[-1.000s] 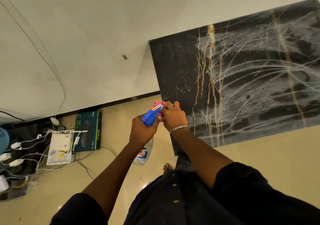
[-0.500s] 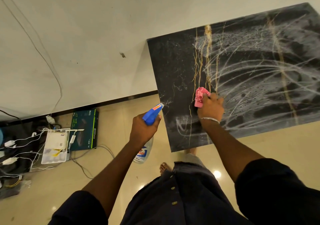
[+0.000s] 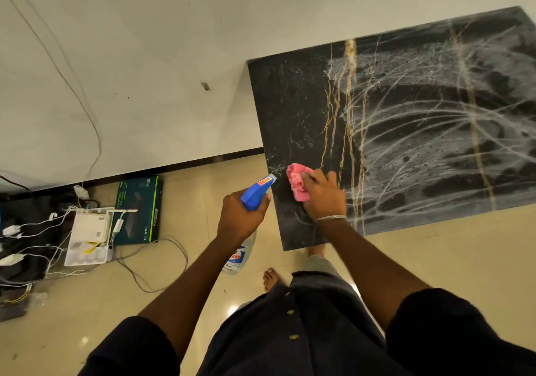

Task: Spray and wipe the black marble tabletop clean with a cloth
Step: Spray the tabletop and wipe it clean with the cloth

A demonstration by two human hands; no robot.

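Right hand (image 3: 323, 198) presses pink cloth (image 3: 297, 182) on tabletop (image 3: 290, 108)

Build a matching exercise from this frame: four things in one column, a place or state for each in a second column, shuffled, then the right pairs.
Column one
1. spray bottle
2. pink cloth
3. green box
4. marble tabletop

Column two
A. lies on the floor by the wall
B. covered with white streaks
C. gripped by the left hand, beside the table's edge
D. held by the right hand against the dark stone

Pairs: 1-C, 2-D, 3-A, 4-B
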